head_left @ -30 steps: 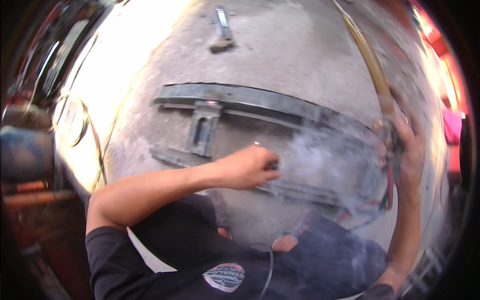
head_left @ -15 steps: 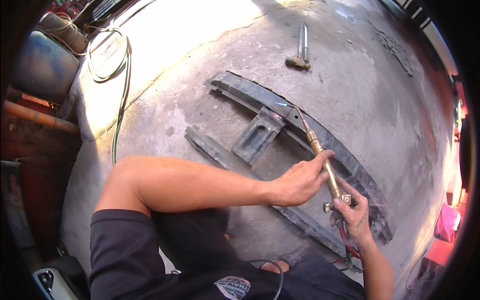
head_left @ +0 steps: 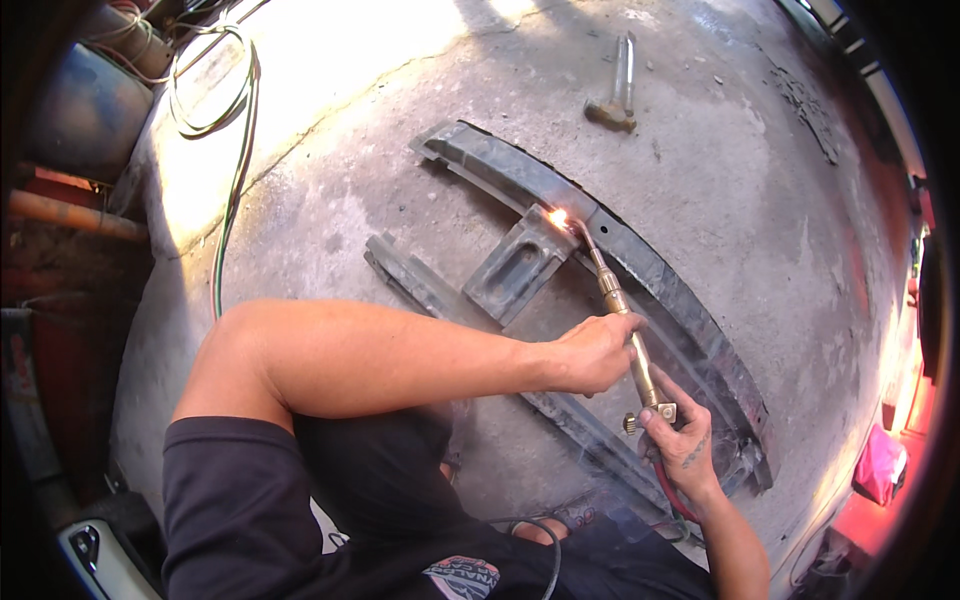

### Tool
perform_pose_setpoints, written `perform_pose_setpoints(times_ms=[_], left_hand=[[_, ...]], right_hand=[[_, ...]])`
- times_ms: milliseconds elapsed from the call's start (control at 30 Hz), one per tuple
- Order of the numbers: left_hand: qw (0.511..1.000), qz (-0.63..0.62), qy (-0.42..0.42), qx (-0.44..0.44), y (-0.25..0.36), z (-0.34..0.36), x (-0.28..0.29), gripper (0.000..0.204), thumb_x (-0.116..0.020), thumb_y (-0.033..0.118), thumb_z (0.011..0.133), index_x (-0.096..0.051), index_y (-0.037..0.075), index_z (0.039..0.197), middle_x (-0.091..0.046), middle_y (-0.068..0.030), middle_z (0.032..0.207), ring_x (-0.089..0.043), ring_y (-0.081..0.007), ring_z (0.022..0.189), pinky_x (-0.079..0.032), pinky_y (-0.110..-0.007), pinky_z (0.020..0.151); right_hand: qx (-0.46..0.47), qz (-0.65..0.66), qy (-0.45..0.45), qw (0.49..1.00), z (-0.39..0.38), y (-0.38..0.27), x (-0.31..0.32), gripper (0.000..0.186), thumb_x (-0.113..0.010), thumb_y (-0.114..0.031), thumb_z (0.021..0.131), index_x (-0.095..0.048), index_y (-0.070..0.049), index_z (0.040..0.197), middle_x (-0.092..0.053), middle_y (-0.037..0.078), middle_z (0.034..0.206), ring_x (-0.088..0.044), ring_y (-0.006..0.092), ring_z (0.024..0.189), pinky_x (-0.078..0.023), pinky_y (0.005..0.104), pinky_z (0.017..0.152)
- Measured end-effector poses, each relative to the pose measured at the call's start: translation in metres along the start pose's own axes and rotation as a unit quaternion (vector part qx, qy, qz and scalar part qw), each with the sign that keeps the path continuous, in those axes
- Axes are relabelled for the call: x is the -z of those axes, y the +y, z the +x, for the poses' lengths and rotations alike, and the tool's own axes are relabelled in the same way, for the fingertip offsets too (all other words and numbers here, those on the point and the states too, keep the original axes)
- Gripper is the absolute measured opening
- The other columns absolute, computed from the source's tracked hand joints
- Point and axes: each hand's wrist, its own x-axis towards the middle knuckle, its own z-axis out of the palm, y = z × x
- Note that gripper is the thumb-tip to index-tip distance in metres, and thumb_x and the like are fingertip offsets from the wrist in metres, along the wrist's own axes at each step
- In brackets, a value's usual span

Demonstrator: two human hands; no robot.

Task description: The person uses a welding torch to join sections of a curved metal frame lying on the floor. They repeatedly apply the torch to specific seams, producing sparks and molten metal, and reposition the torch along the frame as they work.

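Note:
A brass gas torch [head_left: 614, 298] slants up and left between both my hands. My left hand [head_left: 597, 354] is closed round the middle of its handle. Near the valve knobs, my right hand [head_left: 682, 432] grips the rear end, where a red hose [head_left: 672, 492] comes off. The torch's tip meets a bright orange glow at the joint between a long curved dark metal beam [head_left: 640, 262] and a short bracket [head_left: 522, 262] with an oval recess. Both lie on the floor. A second, narrower metal rail [head_left: 570, 425] runs under my left forearm, partly hidden.
A hammer [head_left: 612, 115] lies on the concrete floor [head_left: 700, 180] beyond the beam. Green and black hoses [head_left: 232, 190] coil at the left, beside a blue tank [head_left: 90, 110]. A pink bag [head_left: 880, 463] sits at the far right. My feet are close to the rail.
The torch tip has shifted down and left onto the bracket joint. Its small blue flame now shows as a bright orange glow there. Both hands moved slightly left with it.

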Motion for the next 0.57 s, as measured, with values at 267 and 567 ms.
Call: perform_pose_setpoints(times_ms=[267,567], left_hand=[[1.000,0.002,-0.006,0.016,0.000,0.003,0.000,0.047,-0.051,0.013,0.104,-0.045,-0.002,0.148,-0.070,-0.0216,0.105,-0.072,-0.0250,0.074,-0.059,-0.039,0.069],[0.999,0.022,-0.018,0.031,-0.001,0.005,0.001,0.050,-0.052,0.014,0.104,-0.042,-0.002,0.150,-0.070,-0.0244,0.113,-0.073,-0.0265,0.076,-0.059,-0.039,0.070]], right_hand=[[-0.001,-0.008,-0.006,1.000,0.002,0.008,0.005,0.057,-0.068,-0.003,0.094,-0.053,-0.003,0.149,-0.068,0.005,0.083,-0.061,0.0087,0.063,-0.050,0.0263,0.056],[0.001,-0.034,-0.008,0.999,0.006,0.014,0.004,0.058,-0.068,-0.004,0.094,-0.053,-0.006,0.151,-0.070,0.009,0.095,-0.062,0.0075,0.074,-0.052,0.0248,0.066]])
